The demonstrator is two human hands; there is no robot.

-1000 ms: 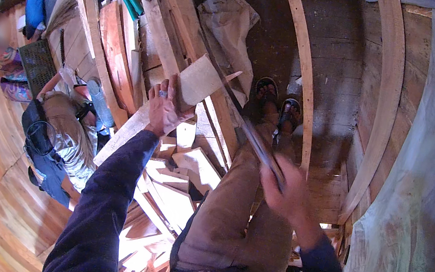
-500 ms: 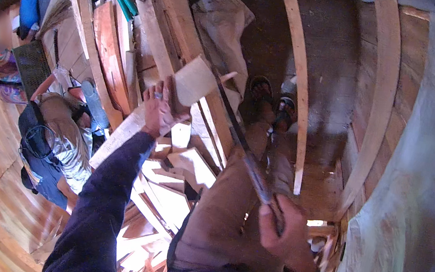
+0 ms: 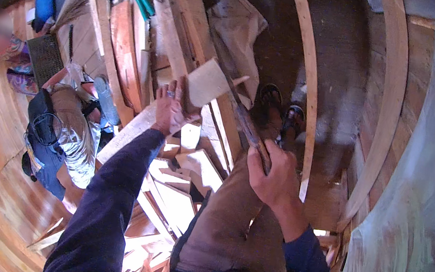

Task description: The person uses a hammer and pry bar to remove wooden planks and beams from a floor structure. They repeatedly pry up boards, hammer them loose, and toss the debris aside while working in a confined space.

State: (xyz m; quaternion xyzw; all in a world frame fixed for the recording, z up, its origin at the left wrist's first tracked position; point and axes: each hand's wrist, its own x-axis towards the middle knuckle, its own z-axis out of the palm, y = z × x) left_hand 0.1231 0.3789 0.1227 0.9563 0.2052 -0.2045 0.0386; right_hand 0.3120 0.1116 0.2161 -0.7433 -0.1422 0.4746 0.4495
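Observation:
My left hand bears down on a pale wooden board, its fingers over one side and the thumb out to the right. Beyond the fingers, the board's flat light end sticks out over the longer timbers. In my right hand is a long, narrow dark tool, apparently a handsaw seen edge-on. Its far part meets the right edge of the board's end; the teeth cannot be made out. A small wooden tip juts out just past that contact.
Wood offcuts lie heaped below my left forearm. A curved wooden strip arcs past my feet, near a pale cloth. Translucent sheeting hangs at the right. Another person bends over at the left, beside long planks.
My right hand has moved forward and up-left with the handsaw, so less of the tool shows between hand and board. The left hand stays on the board; the whole view has shifted slightly.

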